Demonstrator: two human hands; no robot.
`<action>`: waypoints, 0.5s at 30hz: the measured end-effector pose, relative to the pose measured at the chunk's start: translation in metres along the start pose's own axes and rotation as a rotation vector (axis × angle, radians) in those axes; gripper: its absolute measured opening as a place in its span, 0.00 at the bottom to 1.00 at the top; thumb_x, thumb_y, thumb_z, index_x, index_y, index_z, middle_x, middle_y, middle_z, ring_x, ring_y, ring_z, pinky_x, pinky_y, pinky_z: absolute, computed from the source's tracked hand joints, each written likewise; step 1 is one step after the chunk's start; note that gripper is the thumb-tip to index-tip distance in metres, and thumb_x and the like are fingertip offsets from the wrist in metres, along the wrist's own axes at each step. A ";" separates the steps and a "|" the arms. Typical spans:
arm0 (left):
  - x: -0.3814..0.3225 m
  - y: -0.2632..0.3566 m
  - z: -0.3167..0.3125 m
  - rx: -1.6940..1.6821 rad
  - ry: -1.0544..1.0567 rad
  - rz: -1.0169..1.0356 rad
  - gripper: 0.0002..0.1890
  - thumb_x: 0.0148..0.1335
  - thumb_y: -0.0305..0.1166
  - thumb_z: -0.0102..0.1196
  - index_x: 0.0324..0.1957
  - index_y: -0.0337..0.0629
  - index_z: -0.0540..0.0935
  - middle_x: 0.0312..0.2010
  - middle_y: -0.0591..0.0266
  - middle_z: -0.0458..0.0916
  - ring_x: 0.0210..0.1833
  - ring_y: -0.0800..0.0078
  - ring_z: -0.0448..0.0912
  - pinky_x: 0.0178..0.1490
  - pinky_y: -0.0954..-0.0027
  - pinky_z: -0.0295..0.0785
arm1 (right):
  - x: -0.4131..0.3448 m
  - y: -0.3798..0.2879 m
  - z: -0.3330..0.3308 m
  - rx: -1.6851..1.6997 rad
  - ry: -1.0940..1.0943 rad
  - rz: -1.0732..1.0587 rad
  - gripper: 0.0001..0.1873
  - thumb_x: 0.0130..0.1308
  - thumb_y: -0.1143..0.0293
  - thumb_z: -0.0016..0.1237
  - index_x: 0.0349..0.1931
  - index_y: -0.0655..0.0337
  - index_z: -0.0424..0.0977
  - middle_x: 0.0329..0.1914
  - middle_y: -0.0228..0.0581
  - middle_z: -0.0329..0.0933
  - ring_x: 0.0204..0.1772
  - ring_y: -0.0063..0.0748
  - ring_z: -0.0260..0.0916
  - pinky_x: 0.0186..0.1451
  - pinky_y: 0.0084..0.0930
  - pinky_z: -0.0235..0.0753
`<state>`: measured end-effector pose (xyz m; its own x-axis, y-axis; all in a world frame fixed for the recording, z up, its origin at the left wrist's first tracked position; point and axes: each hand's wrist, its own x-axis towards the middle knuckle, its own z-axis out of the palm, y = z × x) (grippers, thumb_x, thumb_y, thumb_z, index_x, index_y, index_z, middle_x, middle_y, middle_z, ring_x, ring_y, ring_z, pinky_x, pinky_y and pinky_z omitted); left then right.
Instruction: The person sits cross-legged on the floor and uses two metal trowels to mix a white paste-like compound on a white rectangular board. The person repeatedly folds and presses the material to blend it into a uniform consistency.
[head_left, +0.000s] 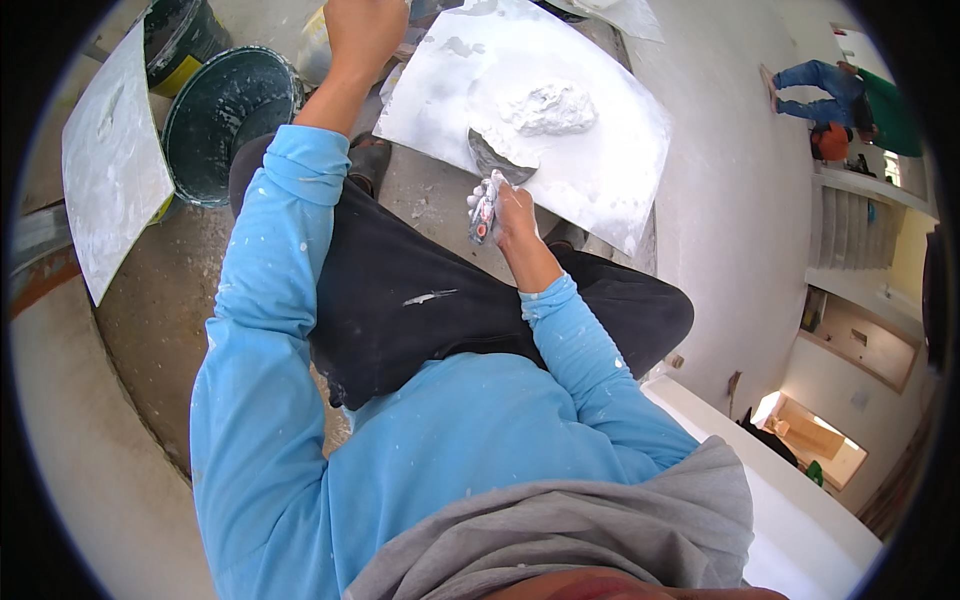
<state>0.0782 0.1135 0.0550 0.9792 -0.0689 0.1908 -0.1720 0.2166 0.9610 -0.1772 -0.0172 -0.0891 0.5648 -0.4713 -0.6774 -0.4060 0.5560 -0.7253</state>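
My right hand (516, 210), dusted white, grips a putty knife (495, 157) by its dark and red handle. Its wide grey blade rests on a white board (622, 176), at the near side of a lumpy mound of white powder or plaster (559, 109). Some white material covers part of the blade. My left hand (366, 34) reaches to the top edge of the view, beyond the board's left side. Its fingers are mostly cut off, so what it holds or touches is hidden.
A dark green bucket (225, 127) stands left of my left forearm, with another dark bucket (176, 45) behind it. A smeared flat panel (112, 165) leans beside them. My legs straddle the concrete floor (431, 199). Far right, another person in jeans (817, 86) bends over.
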 end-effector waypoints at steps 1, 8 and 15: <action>-0.002 0.005 0.002 -0.030 0.017 -0.060 0.07 0.61 0.20 0.62 0.41 0.32 0.85 0.26 0.68 0.81 0.25 0.83 0.72 0.26 0.75 0.65 | 0.009 0.004 0.018 0.124 0.032 -0.049 0.15 0.76 0.64 0.43 0.41 0.72 0.70 0.31 0.48 0.77 0.31 0.48 0.81 0.29 0.40 0.82; 0.010 -0.007 -0.007 0.110 0.022 0.096 0.06 0.60 0.22 0.63 0.39 0.33 0.85 0.24 0.67 0.80 0.22 0.81 0.70 0.24 0.72 0.64 | 0.078 -0.038 0.064 0.453 0.295 -0.186 0.12 0.77 0.68 0.36 0.41 0.68 0.70 0.25 0.43 0.73 0.25 0.39 0.75 0.25 0.35 0.78; 0.009 0.001 -0.010 0.146 0.071 0.116 0.06 0.60 0.23 0.64 0.38 0.31 0.85 0.24 0.66 0.81 0.23 0.79 0.71 0.25 0.71 0.66 | 0.031 -0.131 0.000 0.364 0.192 -0.237 0.11 0.77 0.68 0.38 0.38 0.64 0.70 0.24 0.40 0.72 0.19 0.32 0.68 0.18 0.29 0.71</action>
<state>0.0878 0.1224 0.0554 0.9561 0.0182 0.2924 -0.2930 0.0753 0.9532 -0.1065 -0.1049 -0.0154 0.4545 -0.7134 -0.5334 0.0160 0.6053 -0.7959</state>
